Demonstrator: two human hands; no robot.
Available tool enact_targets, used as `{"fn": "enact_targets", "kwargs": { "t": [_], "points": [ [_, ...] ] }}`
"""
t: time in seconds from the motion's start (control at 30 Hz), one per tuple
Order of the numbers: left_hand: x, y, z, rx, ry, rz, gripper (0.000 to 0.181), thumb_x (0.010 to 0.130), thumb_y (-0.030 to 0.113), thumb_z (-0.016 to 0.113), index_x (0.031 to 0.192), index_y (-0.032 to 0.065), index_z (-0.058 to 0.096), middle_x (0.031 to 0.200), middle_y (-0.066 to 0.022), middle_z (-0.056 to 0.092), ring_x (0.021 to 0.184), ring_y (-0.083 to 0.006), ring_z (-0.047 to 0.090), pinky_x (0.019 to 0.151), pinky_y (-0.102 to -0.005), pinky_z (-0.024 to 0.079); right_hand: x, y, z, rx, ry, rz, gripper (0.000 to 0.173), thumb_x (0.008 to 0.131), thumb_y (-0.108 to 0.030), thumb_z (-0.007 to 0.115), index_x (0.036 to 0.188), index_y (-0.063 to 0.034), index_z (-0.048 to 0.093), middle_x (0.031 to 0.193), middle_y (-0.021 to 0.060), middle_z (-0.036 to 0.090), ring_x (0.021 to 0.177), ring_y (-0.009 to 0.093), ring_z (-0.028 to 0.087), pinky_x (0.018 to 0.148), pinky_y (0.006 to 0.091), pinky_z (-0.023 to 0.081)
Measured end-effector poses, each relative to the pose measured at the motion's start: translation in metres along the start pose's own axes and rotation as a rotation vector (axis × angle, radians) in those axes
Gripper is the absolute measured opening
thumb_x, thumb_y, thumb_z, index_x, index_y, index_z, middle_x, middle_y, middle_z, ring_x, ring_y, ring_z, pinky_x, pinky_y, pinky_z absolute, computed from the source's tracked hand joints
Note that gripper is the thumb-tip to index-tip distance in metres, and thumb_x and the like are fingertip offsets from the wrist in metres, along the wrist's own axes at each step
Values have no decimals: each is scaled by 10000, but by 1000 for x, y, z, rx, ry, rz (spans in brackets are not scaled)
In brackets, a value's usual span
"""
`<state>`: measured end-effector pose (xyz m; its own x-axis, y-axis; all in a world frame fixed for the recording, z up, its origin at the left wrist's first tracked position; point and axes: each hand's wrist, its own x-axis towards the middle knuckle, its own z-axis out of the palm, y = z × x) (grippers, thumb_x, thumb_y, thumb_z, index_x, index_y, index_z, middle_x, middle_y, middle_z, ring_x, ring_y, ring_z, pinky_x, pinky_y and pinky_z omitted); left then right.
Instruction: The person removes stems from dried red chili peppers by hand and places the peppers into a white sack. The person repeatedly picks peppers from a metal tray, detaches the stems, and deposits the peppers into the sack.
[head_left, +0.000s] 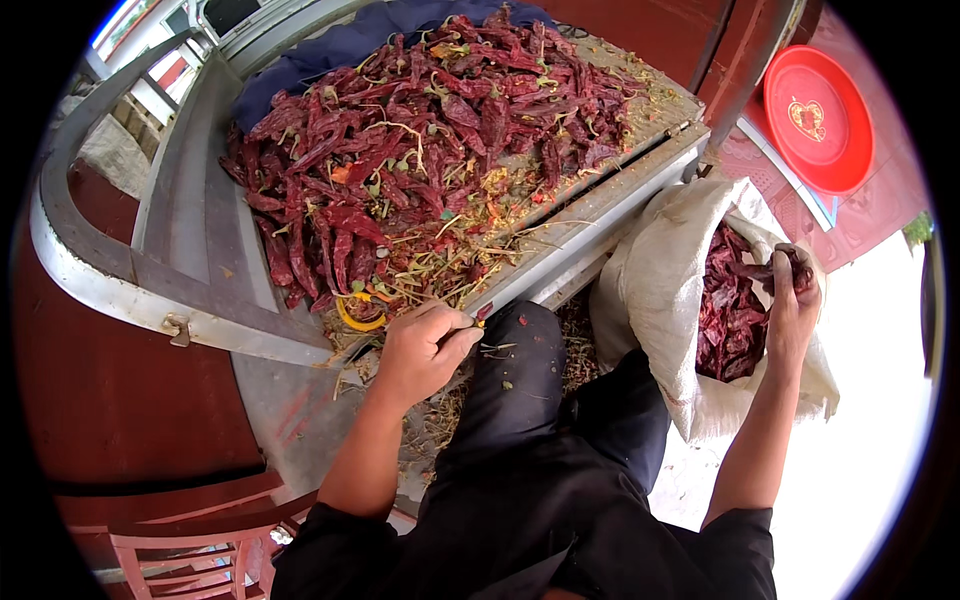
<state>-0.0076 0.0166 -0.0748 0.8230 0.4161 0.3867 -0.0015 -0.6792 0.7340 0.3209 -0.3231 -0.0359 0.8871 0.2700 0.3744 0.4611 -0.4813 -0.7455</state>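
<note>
A large heap of dried red chilli peppers (420, 120), many with stems, lies on the metal truck bed (585, 199). My left hand (424, 352) is at the bed's near edge, its thumb and index finger pinching a small red and yellow chilli scrap (484, 312). Beside that hand, a yellow looped handle (358, 319) pokes out from the debris; the rest of it is hidden. On the right, my right hand (795, 300) grips dark dried chillies (761, 274) above the mouth of a white woven sack (652, 262). Inside the sack are more dried chillies (731, 322).
Loose stems and seeds (442, 274) litter the bed near its edge. A curved metal rail (112, 281) bounds it on the left. Dark blue cloth (300, 71) lies behind the heap. A red plastic basin (832, 161) is at upper right, a red wooden chair (187, 555) at lower left.
</note>
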Motion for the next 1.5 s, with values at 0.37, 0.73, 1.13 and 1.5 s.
{"fn": "enact_targets", "kwargs": {
  "t": [0.37,0.73,1.13,1.5],
  "points": [
    [11,45,45,150,-263,371,127,775,80,787,811,54,668,744,-94,626,671,-307,620,622,-402,489,-110,-103,68,260,-653,-249,335,953,-280,708,1079,25,648,914,158,675,819,306,677,745,400,537],
    [9,48,75,39,-139,333,108,791,90,760,807,74,654,745,-77,618,672,-306,611,628,-414,470,-131,-82,98,638,-900,-97,276,1033,-244,601,867,-24,616,736,71,570,651,198,561,597,321,447],
    [44,31,32,629,95,11,315,827,161,761,1125,75,702,966,-107,671,924,-334,666,776,-437,535,-51,24,7,-50,68,-67,267,1003,-161,647,1184,34,661,959,100,676,894,166,646,796,287,529],
    [22,2,9,-268,279,-304,160,920,-40,658,1077,-25,682,962,-69,705,841,-104,653,753,-259,533,-103,-76,79,592,-465,123,303,994,-158,661,1221,42,644,989,95,693,853,140,652,778,278,533]
  ]
}}
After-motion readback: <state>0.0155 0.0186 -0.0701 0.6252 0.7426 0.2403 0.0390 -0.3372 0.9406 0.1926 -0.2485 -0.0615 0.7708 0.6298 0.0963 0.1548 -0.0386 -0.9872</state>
